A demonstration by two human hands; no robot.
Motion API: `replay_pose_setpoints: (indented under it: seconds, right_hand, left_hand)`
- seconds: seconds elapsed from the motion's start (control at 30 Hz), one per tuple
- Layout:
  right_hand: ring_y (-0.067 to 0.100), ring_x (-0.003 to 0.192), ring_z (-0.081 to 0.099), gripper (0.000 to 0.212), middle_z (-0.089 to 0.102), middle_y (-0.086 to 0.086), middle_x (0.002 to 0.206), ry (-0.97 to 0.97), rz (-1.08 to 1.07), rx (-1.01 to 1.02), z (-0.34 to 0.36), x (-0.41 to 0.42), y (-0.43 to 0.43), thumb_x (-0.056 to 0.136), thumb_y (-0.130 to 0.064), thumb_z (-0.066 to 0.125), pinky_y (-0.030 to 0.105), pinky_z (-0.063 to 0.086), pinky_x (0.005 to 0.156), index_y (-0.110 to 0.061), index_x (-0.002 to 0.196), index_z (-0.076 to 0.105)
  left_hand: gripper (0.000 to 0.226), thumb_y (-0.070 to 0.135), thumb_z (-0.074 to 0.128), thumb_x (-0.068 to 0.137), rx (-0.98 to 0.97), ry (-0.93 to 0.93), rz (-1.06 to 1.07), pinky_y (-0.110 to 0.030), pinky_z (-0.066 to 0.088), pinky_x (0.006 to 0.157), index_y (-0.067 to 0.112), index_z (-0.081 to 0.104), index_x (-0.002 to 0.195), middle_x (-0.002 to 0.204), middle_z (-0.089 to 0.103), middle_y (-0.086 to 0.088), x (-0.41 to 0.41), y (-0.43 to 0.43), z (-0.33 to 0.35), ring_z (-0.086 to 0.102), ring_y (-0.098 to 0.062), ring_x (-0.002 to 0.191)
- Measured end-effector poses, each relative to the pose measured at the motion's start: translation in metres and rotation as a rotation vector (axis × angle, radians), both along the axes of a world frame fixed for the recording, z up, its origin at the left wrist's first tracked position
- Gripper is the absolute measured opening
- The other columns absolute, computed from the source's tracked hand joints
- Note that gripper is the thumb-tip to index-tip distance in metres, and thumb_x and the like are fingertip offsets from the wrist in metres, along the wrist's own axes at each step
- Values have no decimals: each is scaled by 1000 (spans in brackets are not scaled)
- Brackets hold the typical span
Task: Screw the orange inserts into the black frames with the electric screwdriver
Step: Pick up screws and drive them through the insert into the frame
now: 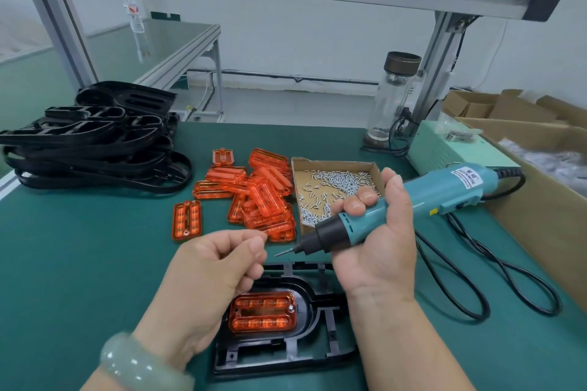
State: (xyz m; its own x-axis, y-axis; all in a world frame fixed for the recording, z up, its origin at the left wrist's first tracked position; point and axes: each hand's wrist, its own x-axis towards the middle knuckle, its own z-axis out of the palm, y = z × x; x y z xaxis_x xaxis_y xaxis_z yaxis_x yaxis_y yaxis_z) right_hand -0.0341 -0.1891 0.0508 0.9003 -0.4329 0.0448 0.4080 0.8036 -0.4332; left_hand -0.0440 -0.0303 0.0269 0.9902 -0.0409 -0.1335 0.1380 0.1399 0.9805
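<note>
A black frame (pixel 320 346) lies on the green mat near me with an orange insert (pixel 262 311) seated in it; one screw shows at the insert's right end. My right hand (pixel 378 244) grips the teal electric screwdriver (pixel 422 197), whose bit (pixel 283 252) points left above the frame. My left hand (pixel 219 260) hovers beside the bit with thumb and forefinger pinched together; what they pinch is too small to tell. Loose orange inserts (pixel 254 194) are heaped mid-table. A stack of black frames (pixel 92 136) sits at the far left.
A shallow cardboard tray (pixel 336 165) holds several small screws, just right of the orange pile. The screwdriver's black cord (pixel 495 282) loops over the mat at right. A pale green power box (pixel 444 149), a glass bottle (pixel 392 98) and cardboard boxes (pixel 540 149) stand at back right.
</note>
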Motion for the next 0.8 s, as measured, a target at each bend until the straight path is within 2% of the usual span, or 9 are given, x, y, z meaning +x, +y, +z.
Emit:
replay_pose_setpoints:
  seconds: [0.17, 0.37, 0.47, 0.6, 0.7, 0.8]
  right_hand:
    - [7, 43, 47, 24, 48, -8, 57, -4, -15, 4, -1, 1, 1, 77, -32, 64, 22, 50, 55, -24, 98, 54]
    - [7, 43, 46, 25, 48, -7, 57, 3, -45, 19, -2, 2, 1, 77, -33, 65, 22, 50, 55, -23, 97, 53]
    - [8, 42, 46, 26, 47, -7, 57, 5, -58, 44, -1, 3, -1, 75, -33, 66, 22, 50, 56, -23, 96, 53]
    - [7, 43, 46, 26, 47, -7, 57, 6, -65, 44, -2, 3, -1, 76, -33, 66, 22, 51, 57, -24, 96, 53]
    - [7, 43, 46, 27, 48, -7, 58, -4, -60, 54, -2, 3, 0, 76, -33, 66, 23, 51, 58, -24, 97, 53]
    - [8, 43, 46, 26, 48, -7, 58, -12, -57, 61, -2, 3, 2, 77, -32, 65, 24, 51, 57, -23, 98, 52]
  left_hand:
    - [9, 26, 69, 79, 70, -27, -63, -15, 45, 45, 25, 76, 74, 64, 69, -5, -5, -10, -1, 56, -6, 51]
    - [6, 31, 70, 76, 36, -5, 13, -16, 44, 47, 30, 76, 74, 69, 71, -3, -3, -12, -2, 59, -4, 54]
    - [13, 36, 70, 68, 30, 16, -40, -17, 43, 46, 26, 76, 74, 66, 70, -6, -5, -10, -1, 57, -6, 53]
    - [10, 31, 69, 74, 14, 26, -63, -17, 43, 46, 25, 76, 71, 66, 69, -6, -6, -11, -2, 57, -7, 53]
    - [21, 42, 69, 60, -44, 38, -46, -16, 43, 45, 24, 76, 69, 64, 69, -4, -7, -13, -1, 56, -6, 52]
    - [27, 43, 70, 52, -160, 91, -43, -15, 42, 41, 22, 76, 68, 63, 67, -3, -7, -17, 2, 56, -4, 50]
